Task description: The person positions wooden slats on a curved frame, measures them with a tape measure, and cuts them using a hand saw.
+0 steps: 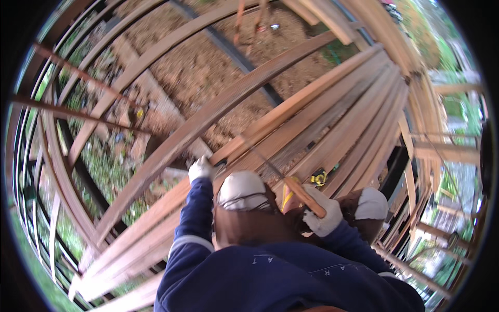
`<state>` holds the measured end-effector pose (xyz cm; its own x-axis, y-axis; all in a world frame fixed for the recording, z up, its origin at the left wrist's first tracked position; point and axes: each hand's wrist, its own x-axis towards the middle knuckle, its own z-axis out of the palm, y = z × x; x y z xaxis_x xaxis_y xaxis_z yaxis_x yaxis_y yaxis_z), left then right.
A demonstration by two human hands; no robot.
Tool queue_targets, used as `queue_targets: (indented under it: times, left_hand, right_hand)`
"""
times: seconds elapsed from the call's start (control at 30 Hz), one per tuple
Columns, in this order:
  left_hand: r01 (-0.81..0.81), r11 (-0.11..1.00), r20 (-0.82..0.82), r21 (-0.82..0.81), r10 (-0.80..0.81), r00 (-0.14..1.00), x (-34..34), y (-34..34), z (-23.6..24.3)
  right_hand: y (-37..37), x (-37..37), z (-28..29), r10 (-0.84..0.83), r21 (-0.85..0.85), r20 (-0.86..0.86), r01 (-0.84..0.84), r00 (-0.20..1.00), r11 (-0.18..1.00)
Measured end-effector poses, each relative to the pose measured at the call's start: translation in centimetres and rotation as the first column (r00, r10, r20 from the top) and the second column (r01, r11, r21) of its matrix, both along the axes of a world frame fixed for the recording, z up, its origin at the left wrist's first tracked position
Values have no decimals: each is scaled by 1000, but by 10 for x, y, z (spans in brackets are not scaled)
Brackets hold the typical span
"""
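Observation:
My right hand [323,216], in a pale work glove, is closed around the wooden handle of a hand saw [304,196]. Its thin blade, seen nearly edge-on, reaches up and left across a reddish-brown wooden plank [299,105]. My left hand [201,169], also gloved, grips that plank near its lower left part; the fingertips are partly hidden. Between my hands is my bent knee with a white knee pad [241,190]. A yellow and black tape measure [318,177] lies on the boards just beyond my right hand.
Several long planks [358,112] lie side by side over a frame with gaps between them. A separate wooden beam [218,106] crosses over bare soil [202,67] below. Dark metal bars [234,54] run underneath. Thin rusty rods [78,112] cross at left, and more timber [426,119] stands at right.

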<state>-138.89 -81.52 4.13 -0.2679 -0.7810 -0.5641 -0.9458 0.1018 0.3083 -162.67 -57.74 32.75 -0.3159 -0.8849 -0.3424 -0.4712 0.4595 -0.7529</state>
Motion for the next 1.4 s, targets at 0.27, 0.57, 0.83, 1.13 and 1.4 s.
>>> queue_targets:
  times: [0.27,0.57,0.83,1.13,1.4]
  left_hand:
    - [48,969,-16,-240,-53,998,12,21,-59]
    - [47,939,-134,-340,-98,986,38,20,-73]
    - [46,982,-154,-181,-74,985,31,17,-12]
    - [139,989,-79,-45,-142,987,-17,12,-27]
    - [159,987,-148,14,-155,977,-16,-1,-25]
  right_hand:
    - [19,-37,68,1,-162,-7,-2,1000,987]
    - [-25,-39,43,-160,-271,-176,109,971,956]
    - [-39,12,24,-182,-119,345,235,921,965]
    - [-66,-3,12,-164,3,393,177,905,984]
    - [-56,12,25,-160,-60,406,201,900,978]
